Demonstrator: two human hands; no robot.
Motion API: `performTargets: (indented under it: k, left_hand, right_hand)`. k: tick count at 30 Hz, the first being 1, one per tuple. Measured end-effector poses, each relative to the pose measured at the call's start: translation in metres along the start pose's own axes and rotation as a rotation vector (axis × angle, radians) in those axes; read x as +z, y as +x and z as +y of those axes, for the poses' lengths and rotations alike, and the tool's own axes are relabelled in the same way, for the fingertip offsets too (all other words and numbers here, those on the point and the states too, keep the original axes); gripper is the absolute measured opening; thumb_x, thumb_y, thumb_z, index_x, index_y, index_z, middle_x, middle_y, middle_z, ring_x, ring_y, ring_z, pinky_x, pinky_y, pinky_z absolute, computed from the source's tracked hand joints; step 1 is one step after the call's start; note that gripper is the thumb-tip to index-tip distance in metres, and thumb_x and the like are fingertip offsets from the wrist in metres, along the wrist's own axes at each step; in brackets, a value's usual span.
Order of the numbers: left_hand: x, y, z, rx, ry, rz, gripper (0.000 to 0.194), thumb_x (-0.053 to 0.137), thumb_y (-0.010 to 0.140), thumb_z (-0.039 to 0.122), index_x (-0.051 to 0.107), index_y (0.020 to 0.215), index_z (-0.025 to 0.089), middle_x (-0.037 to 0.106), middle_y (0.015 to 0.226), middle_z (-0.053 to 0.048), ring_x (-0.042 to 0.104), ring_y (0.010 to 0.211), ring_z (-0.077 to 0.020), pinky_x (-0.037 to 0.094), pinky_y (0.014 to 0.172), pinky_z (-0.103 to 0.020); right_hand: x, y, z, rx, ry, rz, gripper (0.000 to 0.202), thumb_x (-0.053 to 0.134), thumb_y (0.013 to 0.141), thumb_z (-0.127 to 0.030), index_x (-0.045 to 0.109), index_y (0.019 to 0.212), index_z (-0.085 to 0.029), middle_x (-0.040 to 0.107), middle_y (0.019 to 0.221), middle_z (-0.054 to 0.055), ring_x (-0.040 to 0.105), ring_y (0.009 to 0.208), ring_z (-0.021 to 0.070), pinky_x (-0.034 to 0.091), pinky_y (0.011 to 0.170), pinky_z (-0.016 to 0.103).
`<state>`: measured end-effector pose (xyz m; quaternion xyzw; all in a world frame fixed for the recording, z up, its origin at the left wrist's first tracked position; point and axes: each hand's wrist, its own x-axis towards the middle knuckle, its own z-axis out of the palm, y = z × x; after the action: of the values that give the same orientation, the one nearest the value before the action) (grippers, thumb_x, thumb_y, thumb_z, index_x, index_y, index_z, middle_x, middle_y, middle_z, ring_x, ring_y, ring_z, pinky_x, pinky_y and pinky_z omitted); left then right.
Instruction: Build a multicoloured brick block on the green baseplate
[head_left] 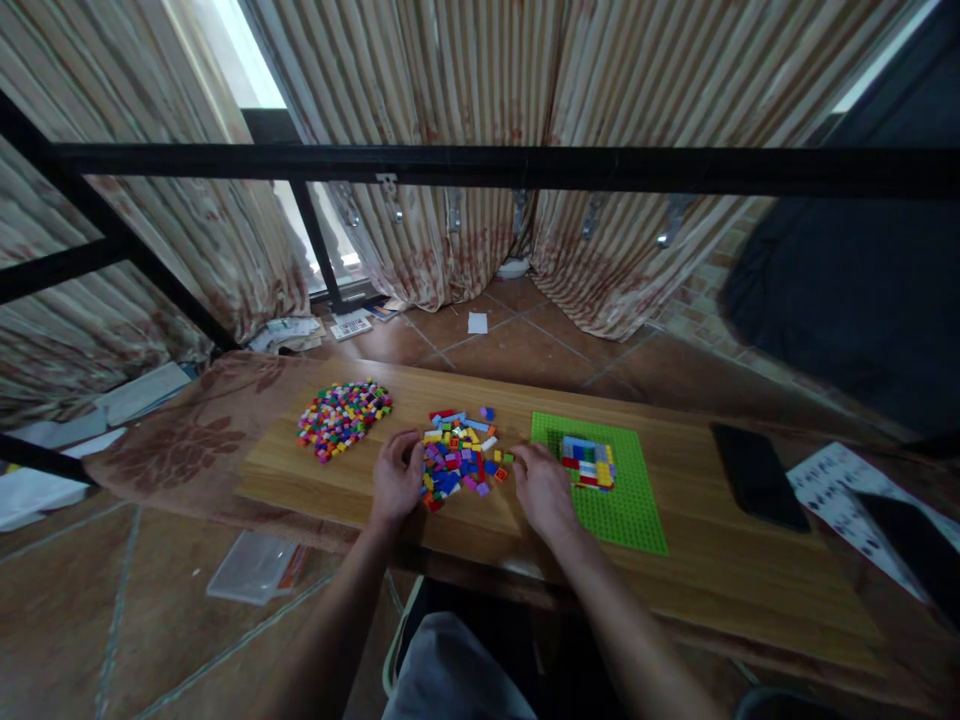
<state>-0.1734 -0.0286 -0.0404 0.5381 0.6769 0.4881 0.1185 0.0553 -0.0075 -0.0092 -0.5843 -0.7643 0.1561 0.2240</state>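
Observation:
A loose pile of mixed toy building bricks (456, 458) lies on the wooden table between my hands. My left hand (397, 475) rests at the pile's left edge, thumb and fingers apart, with nothing visible between them. On the other side, my right hand (543, 487) has its fingers bent together beside a small green brick (508, 458); what they hold, if anything, is hidden. Just right of that hand is a green baseplate (630, 515). A low, multicoloured rectangular brick build (589, 463) stands on it, with walls around an open middle.
A second heap of small bricks (345, 415) sits at the table's (697, 580) left. Toward the right end lies a black phone-like slab (757, 475), near a printed sheet (855, 500). Behind the table runs a black metal rail (480, 165) before striped curtains. A clear plastic lid-like box (251, 567) is on the floor.

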Motion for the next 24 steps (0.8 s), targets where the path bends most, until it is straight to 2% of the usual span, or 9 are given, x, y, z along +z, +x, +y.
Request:
performTargets:
  k: [3,7,9,12,15,18,21,24]
  left_hand:
    - [0.0,0.0,-0.001,0.004,0.006,0.002,0.023,0.053,0.085,0.033,0.068,0.09,0.017,0.067,0.103,-0.01,0.062,0.1,-0.0224,0.049,0.093,-0.038]
    - [0.0,0.001,-0.004,0.016,0.013,0.003,0.024,0.054,0.084,0.035,0.067,0.091,0.017,0.067,0.103,-0.01,0.063,0.099,-0.0228,0.049,0.093,-0.038]
    - [0.0,0.002,-0.006,0.024,0.01,-0.002,0.025,0.053,0.084,0.036,0.067,0.093,0.017,0.066,0.104,-0.01,0.062,0.099,-0.0228,0.049,0.093,-0.038]
    - [0.001,0.003,-0.009,0.029,0.006,-0.006,0.027,0.054,0.084,0.037,0.067,0.094,0.017,0.066,0.105,-0.01,0.062,0.1,-0.0226,0.049,0.093,-0.038]
    - [0.001,0.004,-0.011,0.022,0.009,-0.002,0.028,0.054,0.083,0.039,0.067,0.094,0.017,0.067,0.105,-0.01,0.063,0.099,-0.0228,0.05,0.093,-0.038]
    - [0.002,0.004,-0.012,0.017,0.007,-0.001,0.03,0.054,0.083,0.04,0.067,0.094,0.016,0.067,0.104,-0.01,0.063,0.097,-0.023,0.05,0.092,-0.038]
    - [0.001,0.005,-0.01,0.007,0.016,-0.002,0.03,0.054,0.082,0.041,0.067,0.093,0.016,0.067,0.104,-0.01,0.063,0.096,-0.0233,0.051,0.091,-0.038]
    - [0.0,0.005,-0.008,-0.003,0.031,-0.016,0.03,0.054,0.082,0.04,0.067,0.093,0.016,0.067,0.104,-0.01,0.064,0.095,-0.0233,0.051,0.089,-0.038]
  right_hand:
    - [0.006,0.013,-0.003,-0.017,-0.052,-0.074,0.025,0.048,0.085,-0.008,0.069,0.094,-0.018,0.065,0.098,0.008,0.061,0.09,0.0185,0.043,0.083,0.027]
    - [0.008,0.017,-0.008,-0.012,-0.061,-0.084,0.022,0.049,0.084,-0.008,0.068,0.083,-0.018,0.066,0.091,0.008,0.062,0.086,0.0186,0.044,0.08,0.027]
    - [0.002,0.009,-0.009,-0.002,-0.04,-0.059,0.02,0.05,0.085,-0.01,0.068,0.085,-0.018,0.066,0.091,0.008,0.062,0.086,0.0189,0.045,0.08,0.028]
    - [-0.014,-0.016,-0.002,0.02,0.148,0.068,0.02,0.048,0.088,-0.017,0.067,0.096,-0.019,0.068,0.095,0.007,0.063,0.085,0.0184,0.047,0.079,0.03]
    - [-0.03,-0.047,0.025,0.119,0.412,0.223,0.025,0.049,0.089,-0.03,0.066,0.104,-0.02,0.07,0.098,0.007,0.065,0.086,0.0184,0.049,0.079,0.032]
    - [-0.042,-0.069,0.066,0.334,0.618,0.396,0.033,0.056,0.083,-0.043,0.068,0.1,-0.018,0.072,0.095,0.008,0.066,0.085,0.0208,0.051,0.075,0.033]
    - [-0.047,-0.073,0.098,0.55,0.719,0.49,0.041,0.064,0.073,-0.049,0.07,0.095,-0.015,0.072,0.08,0.007,0.064,0.068,0.0194,0.049,0.059,0.03]
    - [-0.048,-0.064,0.108,0.61,0.725,0.505,0.042,0.066,0.069,-0.049,0.071,0.092,-0.013,0.071,0.074,0.007,0.062,0.062,0.0182,0.046,0.055,0.029]
